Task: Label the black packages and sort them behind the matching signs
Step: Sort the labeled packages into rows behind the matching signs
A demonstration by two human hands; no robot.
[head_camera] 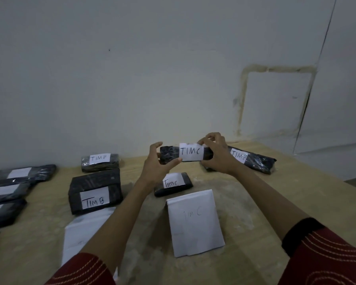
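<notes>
Sleeves: our red sleeves (pixel 327 254) sit nearest, arms reaching far over the table (pixel 275 202).
Sign: the TIM C sign (pixel 194 223) stands near us, with one labelled package (pixel 173 184) just behind it.
Held package: the black package (pixel 168 154) marked TIM C hangs above that spot, facing us, likely so we can read it.
Left hand: our left hand (pixel 158 165) curls round its left end.
Right hand: our right hand (pixel 216 155) pinches its right end.

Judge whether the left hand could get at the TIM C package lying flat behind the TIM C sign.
Probably yes, once freed: the left hand grips the raised package together with the right hand, but the flat package lies just beneath it, with nothing between.
</notes>
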